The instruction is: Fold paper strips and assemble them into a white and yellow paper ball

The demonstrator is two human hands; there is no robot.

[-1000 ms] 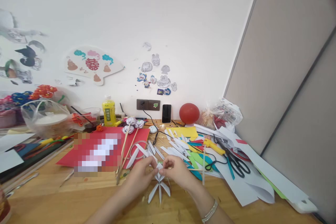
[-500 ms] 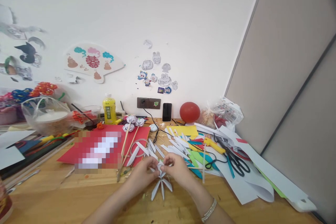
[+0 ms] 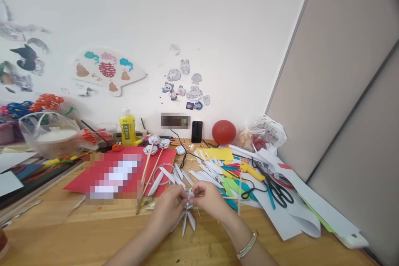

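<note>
Over the wooden table (image 3: 93, 237), my left hand (image 3: 170, 208) and my right hand (image 3: 208, 200) pinch the top of a white paper flower (image 3: 187, 218) between them. Its long pointed petals hang down below my fingers. Both hands are closed on it, fingertips almost meeting. A bracelet (image 3: 247, 246) sits on my right wrist. Loose white paper petals (image 3: 174, 174) lie just behind my hands.
A red paper sheet (image 3: 118, 170) with wooden sticks (image 3: 146, 170) lies at left. Coloured strips (image 3: 230, 183), a yellow glue gun (image 3: 252, 172) and scissors (image 3: 279, 193) lie at right among white sheets (image 3: 299, 216). Behind stand a yellow bottle (image 3: 127, 126), a phone (image 3: 197, 131), a red ball (image 3: 223, 132) and a plastic bowl (image 3: 50, 135).
My hands drew slightly closer together on the flower, and its petals hang more gathered. The view shifted a little.
</note>
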